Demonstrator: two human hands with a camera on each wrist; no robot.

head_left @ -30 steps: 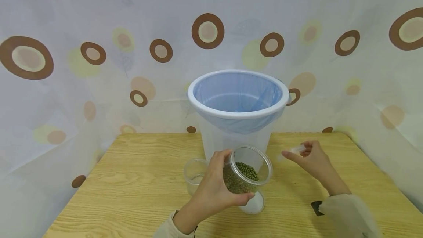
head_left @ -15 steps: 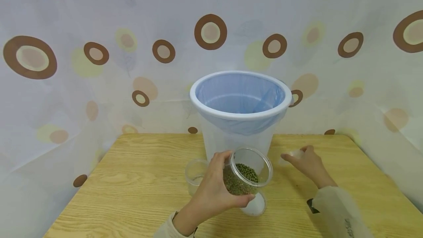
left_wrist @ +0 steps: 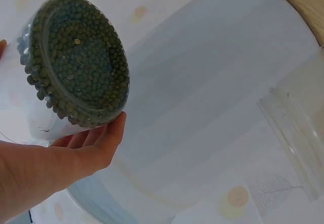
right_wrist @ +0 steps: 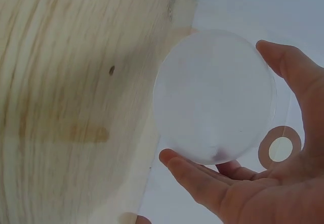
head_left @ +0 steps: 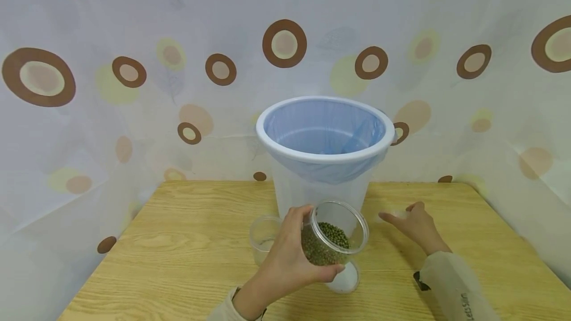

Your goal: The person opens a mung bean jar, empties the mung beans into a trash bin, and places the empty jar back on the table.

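My left hand (head_left: 287,256) grips a clear plastic jar (head_left: 362,232) partly filled with green mung beans (head_left: 333,235). The jar is tilted, its uncovered mouth toward the head camera; beans press against its base in the left wrist view. My right hand (head_left: 418,227) is low over the right side of the table. It holds a clear round lid (right_wrist: 212,97) by the edge, thumb on one side and fingers on the other. Only a faint bit of this lid shows in the head view.
A white bin (head_left: 318,197) with a blue liner bag (head_left: 308,123) stands behind the hands. Another clear jar (head_left: 260,251) stands on the wooden table (head_left: 192,232), left of the held jar. A round white lid (head_left: 347,279) lies below the held jar.
My right hand has come down a little closer to the tabletop with the clear lid. My left hand holds the bean jar in nearly the same place; the head view has shifted slightly.
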